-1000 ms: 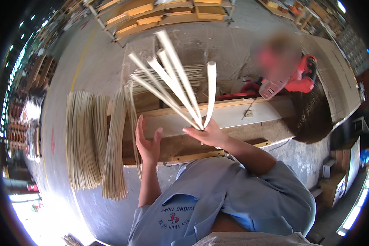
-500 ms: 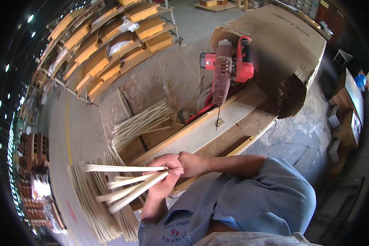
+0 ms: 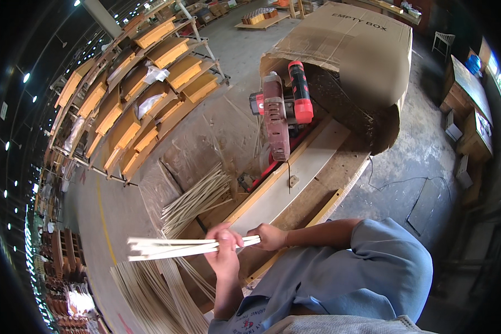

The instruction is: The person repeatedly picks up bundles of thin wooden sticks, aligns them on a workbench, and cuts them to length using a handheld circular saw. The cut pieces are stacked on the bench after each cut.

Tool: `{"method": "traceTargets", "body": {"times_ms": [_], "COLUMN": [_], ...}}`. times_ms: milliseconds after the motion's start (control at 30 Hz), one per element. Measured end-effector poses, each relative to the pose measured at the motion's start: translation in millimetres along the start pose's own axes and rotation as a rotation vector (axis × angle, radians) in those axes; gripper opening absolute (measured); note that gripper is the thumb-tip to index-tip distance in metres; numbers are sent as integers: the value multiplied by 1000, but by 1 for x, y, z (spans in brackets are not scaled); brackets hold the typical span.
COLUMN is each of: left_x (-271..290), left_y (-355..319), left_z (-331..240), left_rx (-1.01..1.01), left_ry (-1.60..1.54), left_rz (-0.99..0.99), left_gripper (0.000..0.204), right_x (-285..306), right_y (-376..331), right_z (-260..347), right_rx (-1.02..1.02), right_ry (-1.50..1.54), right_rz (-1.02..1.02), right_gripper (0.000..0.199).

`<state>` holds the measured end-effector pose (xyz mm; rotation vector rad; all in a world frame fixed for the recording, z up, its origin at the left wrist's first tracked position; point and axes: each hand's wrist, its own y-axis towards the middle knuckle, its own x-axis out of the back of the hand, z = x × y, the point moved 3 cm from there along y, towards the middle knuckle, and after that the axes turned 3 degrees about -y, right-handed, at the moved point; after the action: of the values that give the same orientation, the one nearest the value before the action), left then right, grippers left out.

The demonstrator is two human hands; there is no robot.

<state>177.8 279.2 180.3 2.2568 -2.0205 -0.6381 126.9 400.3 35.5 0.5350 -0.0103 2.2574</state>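
Note:
A small bundle of thin pale wooden strips (image 3: 167, 249) lies across my left hand (image 3: 224, 250), whose fingers are closed around it near its right end. My right hand (image 3: 271, 237) is at that end, fingers curled against the strip tips; its palm side is hidden. Beyond my hands stands a red and black power saw (image 3: 278, 114) with a dusty guard, over a white board (image 3: 284, 192) along a wooden fence. Loose cut strips (image 3: 197, 200) form a pile left of the saw. Longer strips (image 3: 145, 289) lie in bunches below my left hand.
A large cardboard box (image 3: 312, 42) opens behind the saw. To the far left, a rack (image 3: 150, 83) carries orange-brown wooden pieces. A wooden rail (image 3: 325, 206) edges the bench near my right forearm. Wooden cabinets (image 3: 467, 89) stand at the right, and a cable lies on the floor.
The fanned strips have come together into a tighter, more level bundle. My hands have moved apart slightly, with the right now at the strip ends. The view has shifted.

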Motion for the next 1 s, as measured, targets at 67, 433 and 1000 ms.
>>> {"method": "traceTargets", "body": {"times_ms": [67, 433, 1000], "left_x": [2, 14, 75], "left_y": [1, -44, -36], "left_z": [-3, 64, 132], "left_rx": [-50, 494, 147], "left_ry": [-60, 402, 1483], "left_rz": [-91, -214, 418], "left_gripper": [27, 41, 36], "right_x": [10, 116, 137], "right_y": [-4, -18, 13], "right_z": [-4, -31, -57], "right_rx": [-30, -431, -259], "right_ry": [-113, -783, -1093], "right_rz": [-96, -20, 314], "right_gripper": [22, 23, 36]}}
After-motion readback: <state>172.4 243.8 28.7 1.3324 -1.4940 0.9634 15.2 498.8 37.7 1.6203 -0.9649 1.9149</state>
